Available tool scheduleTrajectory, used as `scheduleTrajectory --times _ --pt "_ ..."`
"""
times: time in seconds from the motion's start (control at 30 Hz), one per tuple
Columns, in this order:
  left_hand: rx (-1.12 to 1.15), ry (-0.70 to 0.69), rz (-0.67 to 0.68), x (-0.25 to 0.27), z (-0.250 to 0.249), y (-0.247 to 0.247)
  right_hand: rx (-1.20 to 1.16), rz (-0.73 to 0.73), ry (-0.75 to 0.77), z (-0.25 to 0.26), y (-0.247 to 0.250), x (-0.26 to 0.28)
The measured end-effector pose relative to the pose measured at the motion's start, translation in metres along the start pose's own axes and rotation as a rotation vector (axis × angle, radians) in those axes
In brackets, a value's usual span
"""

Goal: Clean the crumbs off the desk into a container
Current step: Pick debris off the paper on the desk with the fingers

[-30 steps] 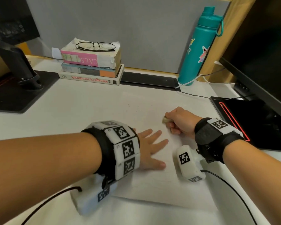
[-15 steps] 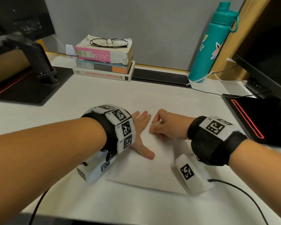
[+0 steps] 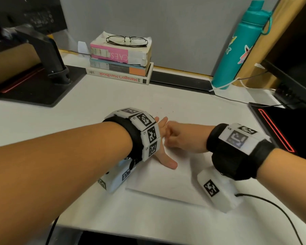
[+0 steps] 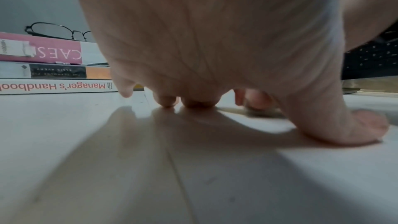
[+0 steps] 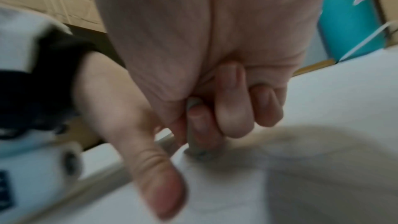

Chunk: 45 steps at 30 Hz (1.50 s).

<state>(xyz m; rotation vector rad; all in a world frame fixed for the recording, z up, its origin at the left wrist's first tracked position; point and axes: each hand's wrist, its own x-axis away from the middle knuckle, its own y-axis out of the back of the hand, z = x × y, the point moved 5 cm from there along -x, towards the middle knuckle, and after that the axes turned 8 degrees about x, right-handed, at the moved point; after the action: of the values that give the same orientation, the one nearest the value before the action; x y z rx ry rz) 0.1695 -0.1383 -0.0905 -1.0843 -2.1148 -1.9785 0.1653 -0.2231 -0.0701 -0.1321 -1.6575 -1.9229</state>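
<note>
Since a second ago your right hand has swept leftward across the paper and now sits against the fingers of your left hand, where earlier the two were apart. Your left hand has stayed flat on the sheet.

Crumbs show as a few dark specks on the bench just beyond your fingertips; whether any lie on the paper cannot be told. The sheet lies flat on the bench, near you, under both hands.

Your right hand is curled into a fist around a small grey stub, its lower end touching the paper; what the stub is cannot be told, since the right wrist view is blurred. Your left hand is spread wide, fingertips and thumb pressing the sheet down.

Farther out, a stack of books stands at the far edge with glasses on top. To the far right a teal bottle stands upright against the grey partition, with a white cable at its foot. A black monitor base sits far left, and another black base with a red line sits at the right.
</note>
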Motion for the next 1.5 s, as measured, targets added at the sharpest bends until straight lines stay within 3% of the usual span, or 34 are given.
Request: scheduleTrajectory --times 0.07,0.2,0.33,0.5,0.63,0.8,0.93,1.1,1.2,1.37,1.5 --pt "-0.026 0.012 0.0 -0.001 0.001 -0.002 -0.015 0.062 0.021 0.003 0.001 0.006" --pt "-0.051 0.057 0.011 -0.006 0.006 -0.003 0.094 -0.027 -0.091 -0.002 0.016 0.003" --pt "-0.064 0.019 0.032 0.004 -0.005 0.003 0.147 0.038 0.03 0.01 -0.004 0.008" --pt "-0.046 0.078 0.009 -0.002 0.003 -0.001 0.164 -0.039 -0.132 -0.013 0.019 0.001" --pt "-0.046 0.028 0.027 0.002 -0.002 0.002 0.168 0.033 0.023 0.006 0.0 0.006" --pt "-0.082 0.078 0.027 -0.003 0.001 0.0 0.169 -0.029 -0.153 -0.017 0.022 0.006" --pt "-0.078 0.056 0.053 -0.004 0.001 0.001 0.164 0.013 -0.055 -0.003 0.003 0.008" --pt "-0.107 0.078 0.04 -0.006 0.0 0.001 0.168 -0.026 -0.191 -0.025 0.019 0.008" --pt "-0.114 0.077 0.044 -0.006 0.0 0.001 0.202 0.0 -0.096 -0.013 0.006 0.007" --pt "-0.114 0.087 0.052 -0.007 -0.002 0.002 0.159 0.002 -0.193 -0.029 0.019 0.012" --pt "-0.139 0.093 0.058 -0.01 0.0 0.002 0.205 -0.002 -0.095 -0.019 0.005 0.012"
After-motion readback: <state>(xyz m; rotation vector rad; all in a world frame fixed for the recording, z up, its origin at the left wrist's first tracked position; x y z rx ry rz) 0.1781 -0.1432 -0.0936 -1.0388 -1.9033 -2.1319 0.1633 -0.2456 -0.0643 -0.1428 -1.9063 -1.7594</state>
